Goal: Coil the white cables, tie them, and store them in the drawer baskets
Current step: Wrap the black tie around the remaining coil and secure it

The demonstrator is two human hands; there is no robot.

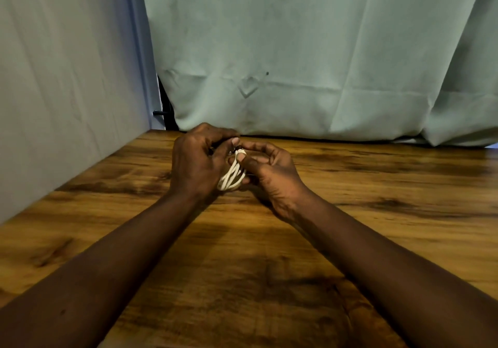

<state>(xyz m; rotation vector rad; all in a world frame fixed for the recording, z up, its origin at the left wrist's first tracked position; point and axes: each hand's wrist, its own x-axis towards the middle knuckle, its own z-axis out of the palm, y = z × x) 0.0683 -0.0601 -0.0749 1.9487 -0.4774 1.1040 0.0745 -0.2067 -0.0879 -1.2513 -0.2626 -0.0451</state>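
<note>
Pinched between our left hand (199, 159) and right hand (269, 171), the coiled white cable (232, 177) sits over the table (377, 226).
We curl the fingers of both hands around its upper end, the loops drooping toward the table's near side; the bundle is close to the table's far edge. Green cloth (296, 51) hangs behind the table.

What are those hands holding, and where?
A coiled white cable. The left hand and the right hand both pinch its upper end, where the loops gather; the lower loops show between them.
</note>
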